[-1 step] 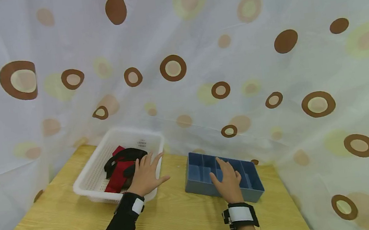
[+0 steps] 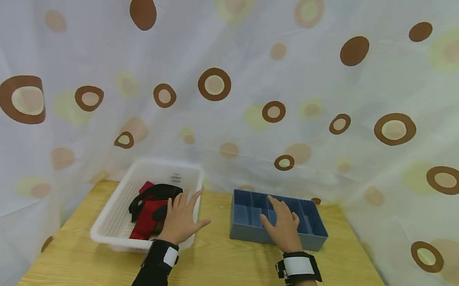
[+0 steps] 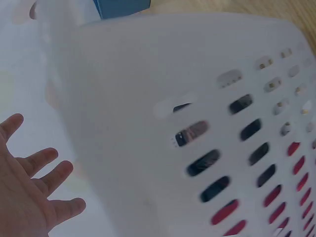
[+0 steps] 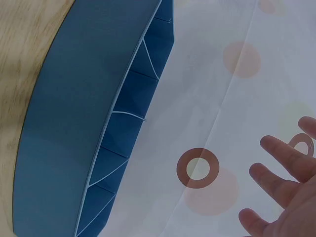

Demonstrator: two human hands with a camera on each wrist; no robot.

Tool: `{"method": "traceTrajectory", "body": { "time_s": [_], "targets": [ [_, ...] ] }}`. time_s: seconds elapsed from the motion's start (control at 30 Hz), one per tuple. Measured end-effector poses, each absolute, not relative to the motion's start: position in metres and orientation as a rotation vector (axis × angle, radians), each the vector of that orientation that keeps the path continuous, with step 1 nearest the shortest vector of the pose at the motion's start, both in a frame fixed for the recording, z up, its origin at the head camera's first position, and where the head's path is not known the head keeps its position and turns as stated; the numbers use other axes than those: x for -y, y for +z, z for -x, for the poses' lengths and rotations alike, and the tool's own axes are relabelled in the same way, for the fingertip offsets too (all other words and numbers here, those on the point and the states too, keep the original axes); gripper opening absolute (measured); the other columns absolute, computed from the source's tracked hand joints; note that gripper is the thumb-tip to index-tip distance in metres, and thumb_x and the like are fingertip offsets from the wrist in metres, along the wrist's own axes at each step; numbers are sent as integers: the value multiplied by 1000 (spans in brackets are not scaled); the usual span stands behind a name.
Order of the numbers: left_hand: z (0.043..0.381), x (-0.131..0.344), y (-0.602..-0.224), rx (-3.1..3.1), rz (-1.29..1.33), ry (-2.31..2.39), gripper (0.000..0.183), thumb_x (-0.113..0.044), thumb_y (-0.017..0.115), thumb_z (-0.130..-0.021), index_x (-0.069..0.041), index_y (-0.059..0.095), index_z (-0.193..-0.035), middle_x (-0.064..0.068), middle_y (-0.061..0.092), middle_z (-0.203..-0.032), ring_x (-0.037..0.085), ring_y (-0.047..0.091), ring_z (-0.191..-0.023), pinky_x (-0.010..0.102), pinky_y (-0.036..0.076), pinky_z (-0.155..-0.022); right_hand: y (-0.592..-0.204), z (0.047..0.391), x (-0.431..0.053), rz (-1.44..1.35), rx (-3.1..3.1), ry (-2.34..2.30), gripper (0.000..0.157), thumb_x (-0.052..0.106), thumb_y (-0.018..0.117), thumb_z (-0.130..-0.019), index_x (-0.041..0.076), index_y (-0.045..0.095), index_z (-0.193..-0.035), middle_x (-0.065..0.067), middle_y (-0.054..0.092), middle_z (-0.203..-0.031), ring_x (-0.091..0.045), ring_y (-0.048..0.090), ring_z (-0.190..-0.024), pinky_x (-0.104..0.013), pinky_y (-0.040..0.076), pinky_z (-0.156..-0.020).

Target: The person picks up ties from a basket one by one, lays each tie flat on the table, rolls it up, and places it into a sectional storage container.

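My left hand (image 2: 180, 220), fingers spread, is over the near right side of a white plastic basket (image 2: 108, 218). In the left wrist view that hand (image 3: 27, 192) shows apart from the slotted basket wall (image 3: 123, 98), holding nothing. Red cloth (image 2: 145, 222) and a black item with a strap (image 2: 162, 190) lie in the basket; their kinds are unclear, and the hand partly covers them. Over a blue divided box (image 2: 248, 231) my right hand (image 2: 285, 228) is held with fingers extended. The right wrist view shows this hand (image 4: 286, 182) grasping nothing, apart from the box (image 4: 69, 118).
Both containers stand on a wooden table (image 2: 211, 277), with bare wood between them. A white spotted curtain (image 2: 218, 45) hangs behind the table and along its sides. Thin dividers split the blue box into several compartments.
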State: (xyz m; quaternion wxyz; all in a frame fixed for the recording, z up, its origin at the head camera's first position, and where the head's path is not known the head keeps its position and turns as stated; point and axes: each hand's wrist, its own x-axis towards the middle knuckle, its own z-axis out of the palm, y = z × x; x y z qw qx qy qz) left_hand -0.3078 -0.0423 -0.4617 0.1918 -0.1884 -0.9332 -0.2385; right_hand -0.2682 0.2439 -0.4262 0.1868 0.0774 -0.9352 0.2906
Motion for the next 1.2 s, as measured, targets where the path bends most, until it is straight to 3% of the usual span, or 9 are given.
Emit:
{"method": "traceTrajectory", "body": {
  "time_s": [0.27, 0.53, 0.77, 1.2],
  "targets": [
    [318, 43, -467, 2632, 545, -695, 95, -80, 40, -77, -18, 30, -148, 26, 29, -149, 48, 30, -134, 67, 15, -108, -425, 282, -241, -251, 2678, 768, 68, 31, 63, -88, 14, 32, -147, -18, 39, -146, -42, 28, -137, -69, 11, -104],
    [322, 40, -472, 2679, 558, -710, 96, -81, 40, -76, -17, 32, -147, 26, 30, -149, 49, 31, -133, 68, 15, -107, -438, 286, -234, -260, 2703, 781, 71, 34, 63, -88, 14, 30, -148, -17, 37, -148, -42, 28, -138, -70, 11, -103],
    [331, 42, -472, 2715, 584, -627, 86, -61, 62, -78, -13, 37, -144, 26, 34, -145, 48, 35, -130, 70, 22, -103, -441, 286, -228, -277, 2689, 782, 67, 31, 62, -89, 13, 32, -146, -17, 41, -145, -42, 30, -136, -70, 12, -103],
    [399, 108, -408, 3132, 447, -473, 81, -49, 61, -85, -8, 29, -146, 34, 29, -144, 57, 33, -126, 71, 17, -103, -432, 273, -230, -317, 2628, 827, 66, 30, 62, -89, 13, 33, -146, -18, 41, -144, -41, 29, -137, -66, 10, -104]
  ]
}}
